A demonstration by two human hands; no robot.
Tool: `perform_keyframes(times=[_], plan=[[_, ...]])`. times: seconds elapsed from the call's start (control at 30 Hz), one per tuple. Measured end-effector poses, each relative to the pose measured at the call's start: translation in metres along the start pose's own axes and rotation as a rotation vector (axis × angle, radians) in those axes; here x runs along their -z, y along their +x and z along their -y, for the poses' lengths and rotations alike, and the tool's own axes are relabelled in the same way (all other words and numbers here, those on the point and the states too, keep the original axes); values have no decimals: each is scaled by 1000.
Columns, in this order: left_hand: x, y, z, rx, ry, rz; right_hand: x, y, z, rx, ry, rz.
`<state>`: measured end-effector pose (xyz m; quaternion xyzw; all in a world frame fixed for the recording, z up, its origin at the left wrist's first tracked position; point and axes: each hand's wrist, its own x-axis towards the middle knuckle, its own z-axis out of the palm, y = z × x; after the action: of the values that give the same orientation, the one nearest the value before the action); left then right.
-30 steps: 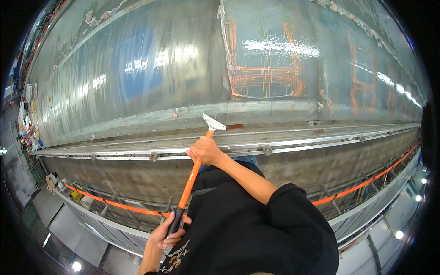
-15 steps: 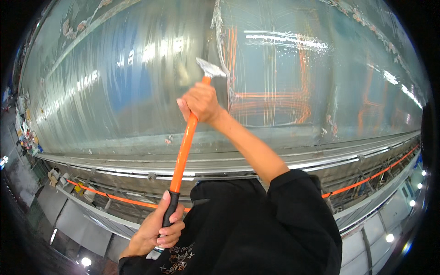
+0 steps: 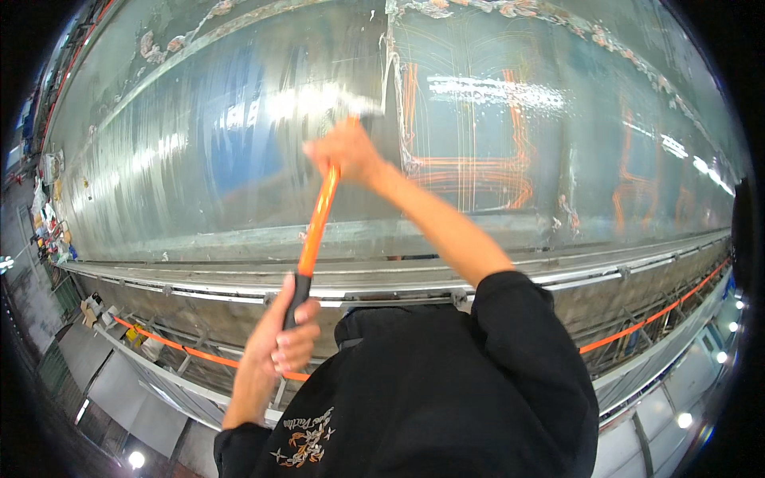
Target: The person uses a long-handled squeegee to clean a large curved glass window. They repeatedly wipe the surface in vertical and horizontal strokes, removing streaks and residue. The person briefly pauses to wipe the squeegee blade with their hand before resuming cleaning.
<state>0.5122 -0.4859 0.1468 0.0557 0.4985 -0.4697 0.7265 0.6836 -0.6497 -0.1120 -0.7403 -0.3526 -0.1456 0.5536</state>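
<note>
A broad glass wall (image 3: 239,159) streaked with residue fills the far view. I press an orange-handled scraper (image 3: 317,223) against it, right hand (image 3: 344,151) clamped high near the blurred blade, left hand (image 3: 288,334) gripping the near black end.

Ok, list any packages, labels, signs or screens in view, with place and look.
No screens or clear signs.
Box: far lower left, below the rail; small, tan, blurred.
Orange markings: on the big panel, right of the right hand gripping the scraper; nested bent lines.
Emblem: on the black top; pale and orange stitching.
</note>
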Motion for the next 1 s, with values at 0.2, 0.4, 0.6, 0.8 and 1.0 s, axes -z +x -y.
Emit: perform_keyframes(times=[0.2,0.4,0.6,0.8,1.0], plan=[[115,-64,129,119,56,-181,-50,-129,176,-192,-155,71],[100,-50,136,116,196,-221,-41,-142,166,-128,-171,-56],[43,-21,63,93,211,-178,-10,-88,90,-125,-214,-112],[40,-44,87,135,111,-247,-36,-102,112,-138,-166,-140],[13,14,13,-4,60,97,16,-26,8,27,-246,-92]])
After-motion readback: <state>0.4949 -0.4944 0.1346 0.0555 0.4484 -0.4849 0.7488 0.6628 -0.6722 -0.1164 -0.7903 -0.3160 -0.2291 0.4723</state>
